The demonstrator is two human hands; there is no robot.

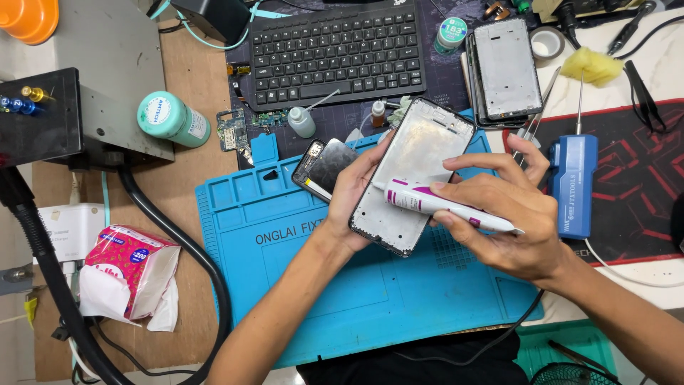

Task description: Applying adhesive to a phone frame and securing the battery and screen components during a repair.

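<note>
The left hand (354,196) is gripping the grey metal phone frame (417,171) tilted above the blue silicone mat (285,242), while the right hand (506,214) is pinching a white-and-purple glue tube (442,203), its nozzle best kept steadily along the frame's edge.

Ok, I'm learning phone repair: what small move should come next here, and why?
Probably bring the white tube's nozzle down to the phone frame's left edge: the right hand holds it across the frame, tip near the left hand steadying that edge.

Both hands (354,196) (499,217) raised mid-frame, fingers curled in grips.
</note>
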